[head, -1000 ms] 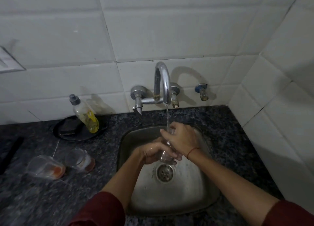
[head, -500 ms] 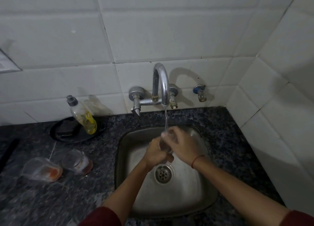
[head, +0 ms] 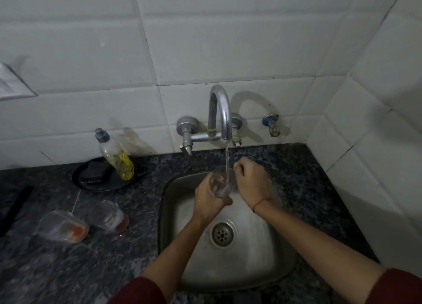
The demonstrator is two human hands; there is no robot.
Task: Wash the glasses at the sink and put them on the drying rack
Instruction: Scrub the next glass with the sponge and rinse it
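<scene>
A clear glass [head: 221,183] is held upright over the steel sink [head: 269,265], its mouth under the water running from the tap [head: 220,112]. My left hand [head: 209,195] grips the glass round its lower part. My right hand [head: 252,180] is beside the glass on its right, fingers curled at the rim. Two more glasses [head: 62,227] [head: 109,215] with orange-red residue lie on their sides on the dark counter left of the sink.
A dish-soap bottle [head: 116,155] leans over a black dish [head: 100,178] at the back left. A small valve [head: 271,125] sticks out of the tiled wall right of the tap. White tiled walls close off the back and right. No drying rack is in view.
The glass has been lifted and turned mouth up under the stream. My right hand has slid off its top to its right side, and my left hand has shifted down the glass.
</scene>
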